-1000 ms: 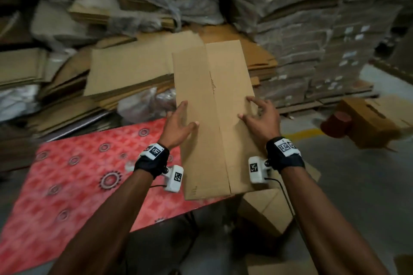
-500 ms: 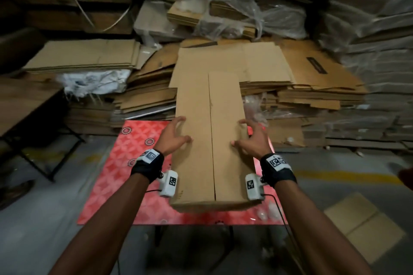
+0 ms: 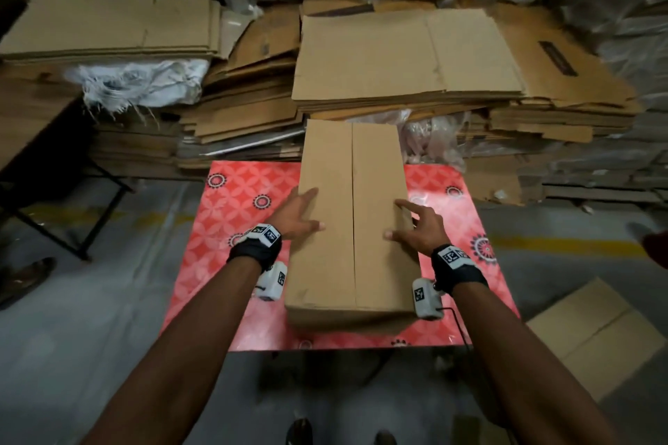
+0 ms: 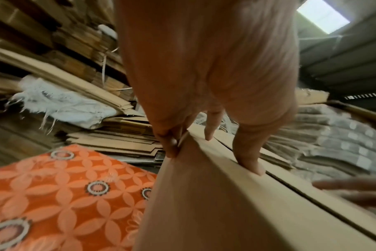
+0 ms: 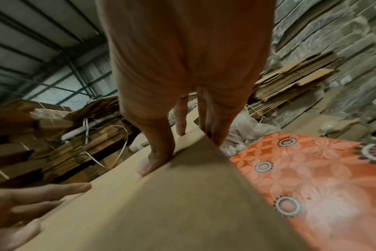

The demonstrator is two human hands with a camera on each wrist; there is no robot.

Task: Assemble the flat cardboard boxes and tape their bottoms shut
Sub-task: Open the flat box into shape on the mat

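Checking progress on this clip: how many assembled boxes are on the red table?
1. The box stands mid-table, flaps closed on top, left hand and right hand on its sides. Others may sit out of view.

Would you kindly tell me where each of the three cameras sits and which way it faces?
Head: above, facing down at the brown cardboard box on the red patterned table; both forearms show.
Left wrist: along the left hand at the box's left edge.
Right wrist: along the right hand at its right edge.
Shared: box, table.
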